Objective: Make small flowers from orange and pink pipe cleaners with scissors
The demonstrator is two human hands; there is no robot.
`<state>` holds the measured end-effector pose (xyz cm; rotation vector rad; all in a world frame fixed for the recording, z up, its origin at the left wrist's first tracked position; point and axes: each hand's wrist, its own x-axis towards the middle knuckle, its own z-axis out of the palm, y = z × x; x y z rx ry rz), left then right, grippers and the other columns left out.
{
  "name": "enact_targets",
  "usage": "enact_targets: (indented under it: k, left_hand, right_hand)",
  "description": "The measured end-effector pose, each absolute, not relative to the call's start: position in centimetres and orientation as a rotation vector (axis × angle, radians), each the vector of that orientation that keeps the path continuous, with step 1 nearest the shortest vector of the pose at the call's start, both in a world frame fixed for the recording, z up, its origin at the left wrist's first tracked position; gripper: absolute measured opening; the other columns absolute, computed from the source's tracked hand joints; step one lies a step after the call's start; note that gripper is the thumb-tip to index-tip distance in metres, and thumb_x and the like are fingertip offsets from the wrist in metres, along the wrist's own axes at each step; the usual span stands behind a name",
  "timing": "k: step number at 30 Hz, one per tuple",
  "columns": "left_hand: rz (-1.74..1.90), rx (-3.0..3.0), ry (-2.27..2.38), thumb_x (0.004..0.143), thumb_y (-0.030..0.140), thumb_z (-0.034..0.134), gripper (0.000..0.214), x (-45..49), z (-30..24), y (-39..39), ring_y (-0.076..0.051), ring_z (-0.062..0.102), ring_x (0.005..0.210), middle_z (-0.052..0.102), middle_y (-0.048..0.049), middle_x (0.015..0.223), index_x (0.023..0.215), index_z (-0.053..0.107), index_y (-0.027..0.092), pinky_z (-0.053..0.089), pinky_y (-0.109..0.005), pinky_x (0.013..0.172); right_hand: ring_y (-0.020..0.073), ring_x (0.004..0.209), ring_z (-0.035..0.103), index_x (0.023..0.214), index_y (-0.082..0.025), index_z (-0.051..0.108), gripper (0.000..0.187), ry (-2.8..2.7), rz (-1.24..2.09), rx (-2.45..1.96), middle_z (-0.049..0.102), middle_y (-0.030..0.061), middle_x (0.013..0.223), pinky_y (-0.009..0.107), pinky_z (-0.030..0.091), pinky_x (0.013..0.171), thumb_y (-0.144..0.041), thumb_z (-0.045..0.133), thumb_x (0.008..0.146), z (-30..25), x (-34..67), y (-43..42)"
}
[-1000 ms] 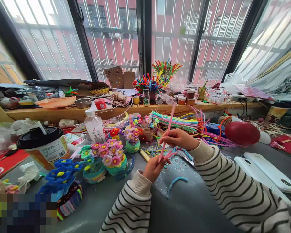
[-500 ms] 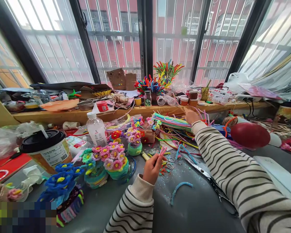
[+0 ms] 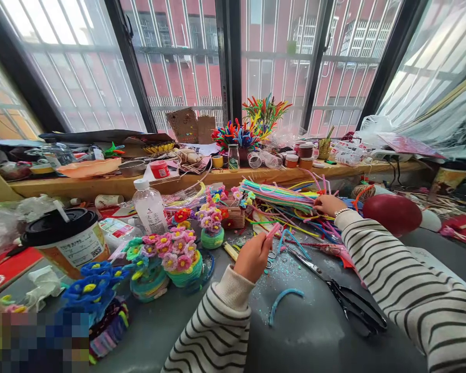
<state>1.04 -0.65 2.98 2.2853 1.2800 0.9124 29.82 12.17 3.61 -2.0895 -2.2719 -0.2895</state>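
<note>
My left hand [image 3: 253,255] is closed around short pink pipe cleaners [image 3: 273,231], whose ends stick up past the thumb. My right hand [image 3: 329,205] has its fingers closed at the right end of a long bundle of pastel pipe cleaners [image 3: 277,192]; exactly which strands it pinches is hard to see. Large black-handled scissors [image 3: 336,287] lie between my forearms, blades pointing away to the left. Small scissors [image 3: 271,259] rest just beyond my left hand, partly covered by it. A curved blue pipe cleaner [image 3: 282,299] lies on the grey table [image 3: 295,347].
Several fuzzy flower pots [image 3: 186,274] stand left, with a water bottle [image 3: 150,207] and a lidded cup [image 3: 68,243] behind. A dark red balloon [image 3: 392,215] sits right. Jars and bowls line the wooden sill [image 3: 194,182]. Glitter bits are scattered mid-table.
My right hand has moved right and down, from above the pipe cleaner bundle to its right end. The left hand, still holding the pink pipe cleaners, has shifted slightly right in the view.
</note>
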Motion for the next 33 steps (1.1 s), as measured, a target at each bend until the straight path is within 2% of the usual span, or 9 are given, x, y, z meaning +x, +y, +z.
enact_targets:
  k: [3, 5, 8, 11, 18, 21, 27, 33]
  left_hand:
    - [0.711, 2.594, 1.377, 0.079, 0.028, 0.019, 0.031, 3.7, 4.2, 1.4, -0.014, 0.048, 0.068, 0.052, -0.0049, 0.071, 0.076, 0.047, 0.014, 0.037, -0.025, 0.06]
    - [0.586, 2.767, 1.402, 0.078, 0.026, 0.021, 0.031, 5.6, 4.5, 3.4, -0.016, 0.048, 0.08, 0.052, -0.0089, 0.086, 0.083, 0.048, 0.012, 0.037, -0.027, 0.068]
    - [0.356, 2.877, 1.451, 0.077, 0.024, 0.026, 0.03, 7.4, 3.9, 7.2, -0.019, 0.04, 0.099, 0.042, -0.0127, 0.11, 0.091, 0.048, 0.01, 0.036, -0.029, 0.076]
    - [0.282, 2.901, 1.455, 0.073, 0.019, 0.034, 0.028, 7.7, 2.9, 10.4, -0.022, 0.027, 0.11, 0.031, -0.0156, 0.12, 0.09, 0.052, 0.006, 0.03, -0.033, 0.084]
    - [0.228, 2.959, 1.529, 0.072, 0.014, 0.032, 0.031, 6.7, 1.6, 13.6, -0.022, 0.013, 0.116, 0.015, -0.0126, 0.128, 0.092, 0.054, 0.006, 0.017, -0.037, 0.092]
    - [0.198, 2.979, 1.556, 0.073, 0.015, 0.03, 0.033, 6.9, 1.7, 14.3, -0.022, 0.014, 0.115, 0.017, -0.0116, 0.127, 0.098, 0.051, 0.006, 0.011, -0.038, 0.093]
    - [0.105, 2.959, 1.617, 0.073, 0.015, 0.029, 0.035, 7.2, 1.6, 15.2, -0.022, 0.017, 0.114, 0.021, -0.0114, 0.126, 0.099, 0.05, 0.007, 0.012, -0.039, 0.092]
    - [0.039, 2.938, 1.63, 0.074, 0.015, 0.029, 0.034, 6.9, 1.5, 15.1, -0.02, 0.015, 0.115, 0.019, -0.0084, 0.127, 0.099, 0.051, 0.011, 0.01, -0.04, 0.093]
  right_hand:
    - [0.0177, 0.073, 0.053, 0.072, -0.016, 0.058, 0.013, -2.255, -0.305, -2.135, 0.059, 0.007, 0.078, 0.025, 0.037, 0.06, -0.022, 0.047, 0.066, 3.2, 29.3, 12.2]
    - [0.0181, 0.074, 0.053, 0.072, -0.016, 0.057, 0.013, -2.235, -0.325, -2.159, 0.059, 0.008, 0.078, 0.025, 0.037, 0.06, -0.019, 0.045, 0.066, 3.0, 28.9, 12.3]
    - [0.0187, 0.073, 0.053, 0.076, -0.014, 0.054, 0.015, -2.197, -0.364, -2.187, 0.058, 0.0092, 0.078, 0.026, 0.037, 0.058, -0.019, 0.044, 0.067, 2.7, 28.4, 12.5]
    - [0.0187, 0.071, 0.053, 0.081, -0.013, 0.052, 0.017, -2.183, -0.406, -2.193, 0.057, 0.009, 0.078, 0.026, 0.038, 0.057, -0.019, 0.046, 0.066, 2.6, 28.3, 12.7]
    - [0.0193, 0.083, 0.048, 0.076, -0.014, 0.055, 0.015, -2.253, -0.551, -2.082, 0.052, 0.0106, 0.085, 0.026, 0.036, 0.065, -0.021, 0.042, 0.072, 3.0, 28.9, 12.3]
    - [0.0193, 0.083, 0.047, 0.075, -0.015, 0.055, 0.016, -2.285, -0.595, -2.029, 0.051, 0.0092, 0.085, 0.026, 0.035, 0.064, -0.024, 0.042, 0.073, 3.2, 29.3, 11.9]
    - [0.0179, 0.08, 0.046, 0.075, -0.015, 0.054, 0.02, -2.296, -0.653, -1.969, 0.053, 0.0073, 0.08, 0.024, 0.034, 0.063, -0.026, 0.038, 0.075, 3.7, 30.1, 11.1]
    - [0.0178, 0.074, 0.045, 0.074, -0.016, 0.054, 0.021, -2.014, -0.803, -2.027, 0.053, 0.0068, 0.076, 0.024, 0.032, 0.056, -0.027, 0.036, 0.076, 5.3, 32.6, 10.2]
